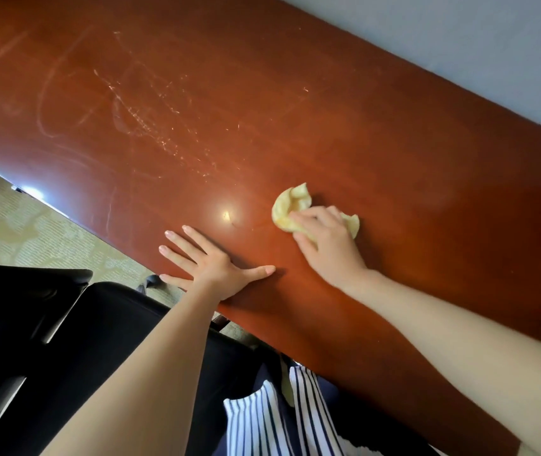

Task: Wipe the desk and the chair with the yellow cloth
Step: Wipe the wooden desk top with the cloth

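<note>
Yellow cloth (290, 205), crumpled on the table (295, 93), sits grasped under curled fingers (308, 219) of right hand (331, 248); left hand (216, 263) rests flat nearby, fingers released and spread.

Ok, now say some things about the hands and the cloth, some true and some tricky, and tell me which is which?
1. The right hand holds the yellow cloth down on the desk. True.
2. The left hand is curled into a fist. False: it lies flat on the desk with its fingers spread.
3. The yellow cloth lies on the black chair. False: it is on the desk; the black chair stands at the lower left, beside the desk.
4. Pale streaks show on the desk, to the left of the cloth. True.
</note>
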The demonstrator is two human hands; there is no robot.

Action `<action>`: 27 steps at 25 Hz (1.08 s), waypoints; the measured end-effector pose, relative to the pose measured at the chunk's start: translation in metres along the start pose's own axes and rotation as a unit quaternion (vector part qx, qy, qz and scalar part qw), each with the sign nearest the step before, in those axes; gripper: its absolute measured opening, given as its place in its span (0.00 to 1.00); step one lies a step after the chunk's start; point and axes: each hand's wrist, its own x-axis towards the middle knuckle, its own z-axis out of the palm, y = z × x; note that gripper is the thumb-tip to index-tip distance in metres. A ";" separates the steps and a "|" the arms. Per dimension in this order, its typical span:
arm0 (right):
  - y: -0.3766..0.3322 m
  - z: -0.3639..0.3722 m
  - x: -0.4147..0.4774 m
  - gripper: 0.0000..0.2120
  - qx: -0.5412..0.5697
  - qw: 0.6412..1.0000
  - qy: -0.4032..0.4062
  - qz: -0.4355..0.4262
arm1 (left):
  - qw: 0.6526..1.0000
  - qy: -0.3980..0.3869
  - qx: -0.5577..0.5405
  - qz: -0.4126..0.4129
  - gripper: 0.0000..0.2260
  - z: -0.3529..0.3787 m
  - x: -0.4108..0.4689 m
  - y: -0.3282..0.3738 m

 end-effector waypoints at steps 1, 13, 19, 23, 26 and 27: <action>-0.006 0.002 -0.014 0.15 0.010 0.999 -0.027 -0.032 | 1.000 -0.002 0.010 -0.004 0.78 0.000 0.001 0.000; 0.043 -0.044 0.008 0.13 -0.118 0.954 -0.111 -0.251 | 0.999 -0.007 0.034 0.016 0.78 0.007 -0.004 -0.006; 0.073 -0.036 0.067 0.19 -0.126 0.992 0.027 0.015 | 0.999 -0.031 0.030 0.013 0.77 0.003 -0.006 -0.005; 0.065 -0.014 0.099 0.20 -0.131 0.964 0.119 0.198 | 0.999 -0.041 0.030 0.003 0.77 0.000 -0.005 -0.001; 0.036 0.006 0.101 0.18 -0.107 0.962 0.124 0.217 | 0.998 -0.048 0.026 -0.002 0.77 0.000 -0.002 -0.003; 0.024 0.012 0.098 0.18 -0.086 0.973 0.109 0.185 | 0.999 -0.047 0.025 -0.004 0.77 -0.001 -0.001 -0.003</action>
